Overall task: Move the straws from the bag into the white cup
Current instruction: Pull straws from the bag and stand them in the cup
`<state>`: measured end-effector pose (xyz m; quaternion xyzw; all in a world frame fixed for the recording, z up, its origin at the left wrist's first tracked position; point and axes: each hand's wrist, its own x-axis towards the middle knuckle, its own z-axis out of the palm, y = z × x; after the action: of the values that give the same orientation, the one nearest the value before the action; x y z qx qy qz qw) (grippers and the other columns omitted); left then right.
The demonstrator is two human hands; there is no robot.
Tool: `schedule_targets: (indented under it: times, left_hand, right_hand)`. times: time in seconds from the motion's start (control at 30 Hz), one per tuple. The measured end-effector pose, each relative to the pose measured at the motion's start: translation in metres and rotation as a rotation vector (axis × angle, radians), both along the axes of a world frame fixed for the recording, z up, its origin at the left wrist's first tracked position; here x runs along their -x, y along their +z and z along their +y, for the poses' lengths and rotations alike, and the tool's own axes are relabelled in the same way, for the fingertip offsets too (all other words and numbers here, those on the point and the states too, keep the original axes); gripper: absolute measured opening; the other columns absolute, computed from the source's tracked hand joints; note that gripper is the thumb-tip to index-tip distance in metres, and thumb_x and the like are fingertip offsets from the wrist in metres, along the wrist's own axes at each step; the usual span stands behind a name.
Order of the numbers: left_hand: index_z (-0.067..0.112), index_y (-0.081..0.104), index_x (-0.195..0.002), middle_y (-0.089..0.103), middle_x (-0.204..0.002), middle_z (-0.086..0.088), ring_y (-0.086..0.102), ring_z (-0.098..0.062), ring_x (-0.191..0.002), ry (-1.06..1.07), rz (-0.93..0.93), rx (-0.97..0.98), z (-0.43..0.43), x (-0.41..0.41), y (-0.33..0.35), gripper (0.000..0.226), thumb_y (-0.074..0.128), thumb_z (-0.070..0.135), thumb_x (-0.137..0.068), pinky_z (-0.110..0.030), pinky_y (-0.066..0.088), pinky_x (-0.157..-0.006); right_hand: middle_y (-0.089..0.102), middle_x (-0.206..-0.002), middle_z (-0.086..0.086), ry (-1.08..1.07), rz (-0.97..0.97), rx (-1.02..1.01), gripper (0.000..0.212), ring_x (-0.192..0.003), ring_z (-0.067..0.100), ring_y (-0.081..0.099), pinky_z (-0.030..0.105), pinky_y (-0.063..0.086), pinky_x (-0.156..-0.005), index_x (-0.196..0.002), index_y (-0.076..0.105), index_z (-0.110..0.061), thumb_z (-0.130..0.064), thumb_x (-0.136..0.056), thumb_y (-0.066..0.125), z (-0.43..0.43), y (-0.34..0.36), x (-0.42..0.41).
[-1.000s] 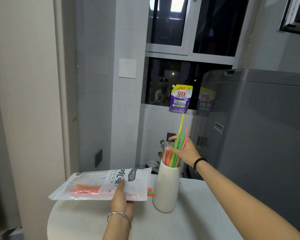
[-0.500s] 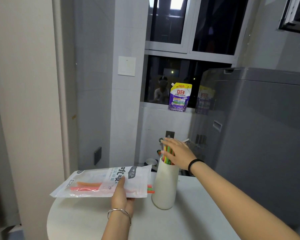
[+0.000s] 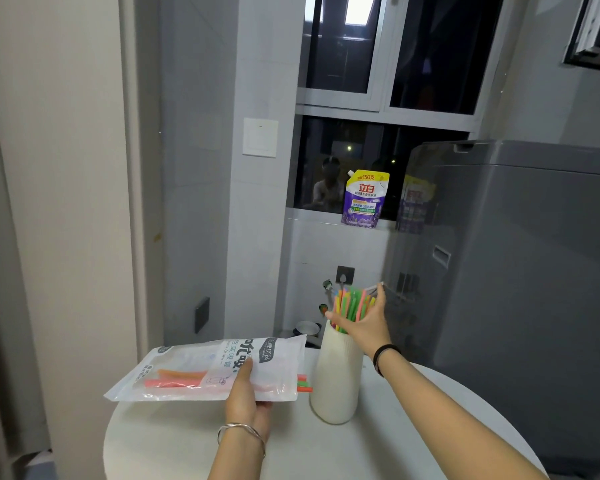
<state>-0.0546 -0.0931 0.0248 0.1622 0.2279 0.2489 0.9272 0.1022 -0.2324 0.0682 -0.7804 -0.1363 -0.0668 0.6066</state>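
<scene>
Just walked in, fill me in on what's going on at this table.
A person is moving straws out of a bag into a white cup. The left hand holds the bag level above the round table, a few straws left inside. The right hand is open at the colourful straws standing in the cup.

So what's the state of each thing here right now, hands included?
White cup: upright on the table, full of straws.
Straws in cup: standing, tips above the rim.
Bag: held level, open end toward the cup, few straws left.
Straws in bag: ends poking out of the mouth.
Left hand: gripping the bag.
Right hand: open, palm against the cup's straws.
</scene>
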Motion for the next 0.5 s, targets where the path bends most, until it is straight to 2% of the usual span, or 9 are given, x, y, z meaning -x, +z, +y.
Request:
schedule_targets:
  times: [0.1, 0.2, 0.3, 0.4, 0.5]
  left_hand:
    - [0.012, 0.042, -0.143, 0.057, -0.125, -0.009, 0.059, -0.017, -0.081, -0.006, -0.013, -0.003, 0.001, 0.0, 0.0, 0.049, 0.051, 0.006, -0.095, -0.04, 0.051, -0.076]
    - [0.012, 0.042, -0.143, 0.057, -0.125, -0.01, 0.059, -0.017, -0.08, 0.007, -0.008, 0.013, 0.003, 0.001, 0.001, 0.049, 0.051, 0.006, -0.095, -0.04, 0.049, -0.076]
    - [0.013, 0.041, -0.143, 0.057, -0.121, -0.008, 0.059, -0.018, -0.08, 0.019, 0.001, 0.012, 0.006, 0.001, 0.0, 0.05, 0.051, 0.006, -0.095, -0.039, 0.049, -0.072]
    - [0.013, 0.042, -0.143, 0.058, -0.122, -0.009, 0.06, -0.017, -0.08, 0.014, -0.005, 0.003, 0.009, 0.001, 0.0, 0.049, 0.052, 0.007, -0.095, -0.039, 0.049, -0.071]
    - [0.012, 0.043, -0.143, 0.058, -0.128, -0.01, 0.06, -0.016, -0.08, 0.015, 0.002, 0.003, 0.008, 0.001, 0.0, 0.049, 0.052, 0.008, -0.095, -0.041, 0.049, -0.078]
  right_hand:
    - [0.036, -0.148, 0.003, 0.01, 0.014, 0.007, 0.116, -0.132, 0.023, 0.041, 0.03, 0.036, -0.097, -0.147, 0.014, -0.028, -0.032, -0.057, 0.087, 0.008, 0.003, -0.006]
    - [0.057, -0.129, 0.007, 0.026, 0.08, 0.046, 0.077, -0.109, 0.021, 0.058, 0.03, 0.048, -0.088, -0.13, 0.047, -0.014, -0.027, -0.064, 0.084, 0.012, 0.007, -0.015]
    - [0.066, -0.109, 0.011, 0.0, 0.088, 0.001, 0.045, -0.091, 0.02, 0.063, 0.029, 0.051, -0.074, -0.111, 0.059, -0.01, -0.023, -0.072, 0.078, 0.013, 0.017, -0.02]
    - [0.067, -0.105, 0.009, -0.04, 0.066, -0.094, 0.043, -0.09, 0.022, 0.064, 0.028, 0.05, -0.07, -0.108, 0.06, -0.012, -0.026, -0.072, 0.078, 0.009, 0.025, -0.022]
    - [0.063, -0.113, 0.009, -0.002, 0.068, -0.013, 0.053, -0.091, 0.019, 0.06, 0.028, 0.05, -0.072, -0.112, 0.052, -0.018, -0.029, -0.068, 0.081, 0.006, 0.023, -0.018]
